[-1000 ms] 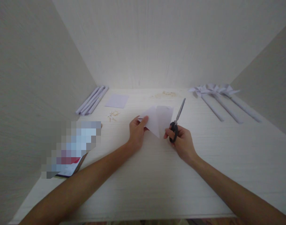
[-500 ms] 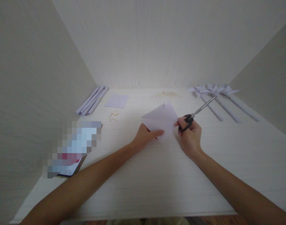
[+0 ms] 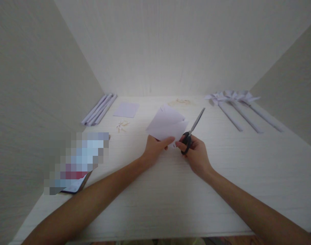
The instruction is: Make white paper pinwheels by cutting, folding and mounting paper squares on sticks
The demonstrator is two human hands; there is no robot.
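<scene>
Scissors (image 3: 193, 128) swinging back upright beside the folded paper (image 3: 167, 124) — left hand (image 3: 155, 148) pinching it, right hand (image 3: 195, 154) gripping the handles — lining up a cut.

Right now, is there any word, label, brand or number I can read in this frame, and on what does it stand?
None can be read.
The folded paper in the left hand: blank.
The scissors in the right hand: no brand visible.
The flat dark thing at the table's left edge: pixelated, print unreadable.
</scene>
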